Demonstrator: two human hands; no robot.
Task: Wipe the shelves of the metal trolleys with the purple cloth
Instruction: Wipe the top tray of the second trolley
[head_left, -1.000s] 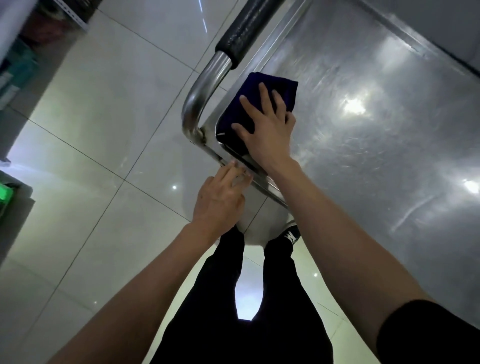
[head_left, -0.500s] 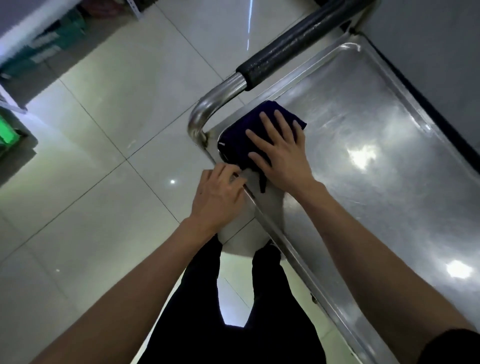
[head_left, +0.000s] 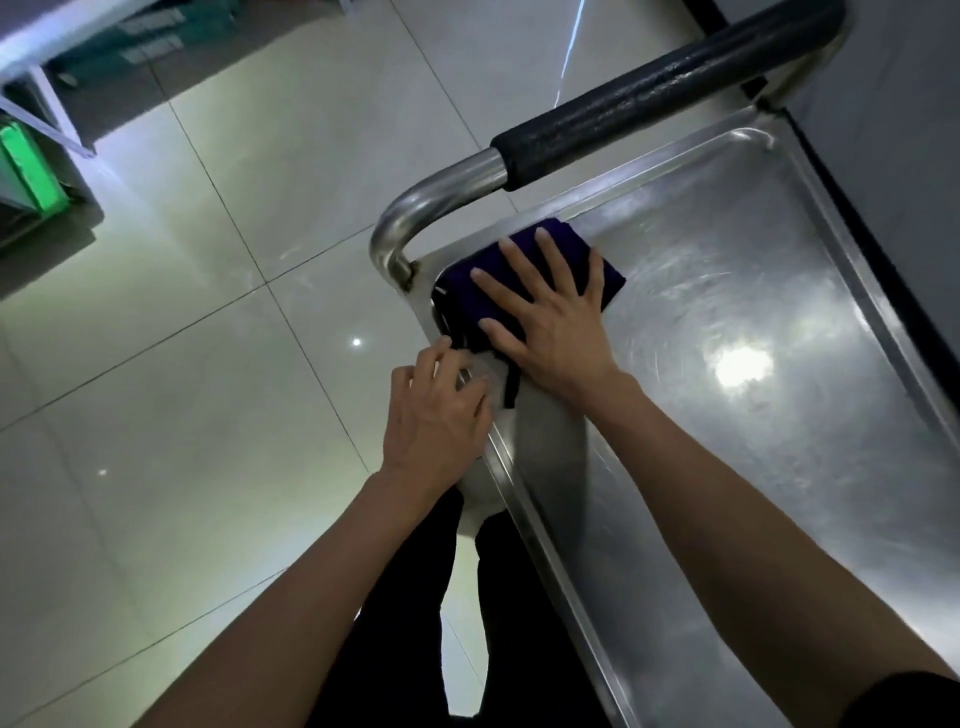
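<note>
With fingers spread flat, the right hand (head_left: 550, 317) presses the purple cloth (head_left: 524, 283) into the top shelf (head_left: 753, 467) corner at 11 o'clock, prob. to scrub it; the left hand (head_left: 436, 415), fingers loosely curled w/ nothing held, rests on the rim (head_left: 506, 470), steadying the trolley.

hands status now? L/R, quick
Left hand: open, fingers rest on the trolley shelf rim, holding nothing.
Right hand: open, fingers spread flat, pressing the purple cloth onto the shelf corner.
</note>
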